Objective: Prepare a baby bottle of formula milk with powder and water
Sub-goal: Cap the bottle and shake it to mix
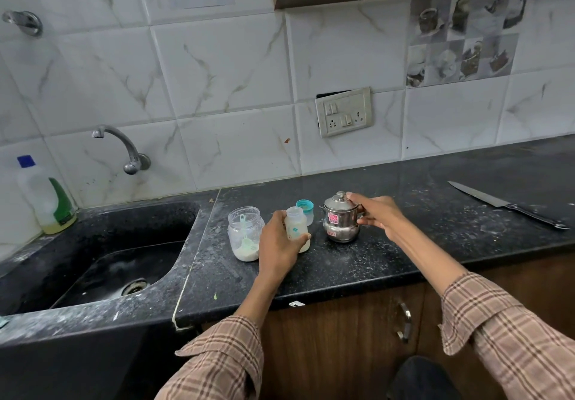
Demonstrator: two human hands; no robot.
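Note:
A small clear baby bottle (296, 227) without its cap stands on the black counter (404, 244), with pale contents at its bottom. My left hand (277, 244) grips the bottle around its body. Just behind it lies the teal bottle cap (305, 206). To the right stands a small steel pot (339, 219) with a lid and a pink sticker. My right hand (375, 214) holds the pot at its right side, one finger on the lid's edge. Left of the bottle is a clear jar (245, 233) with white powder and a green scoop inside.
A black sink (118, 256) with a wall tap (121, 144) lies to the left, a dish-soap bottle (46, 200) at its far corner. A large knife (510, 205) lies on the counter at the right. A socket panel (343, 111) is on the tiled wall.

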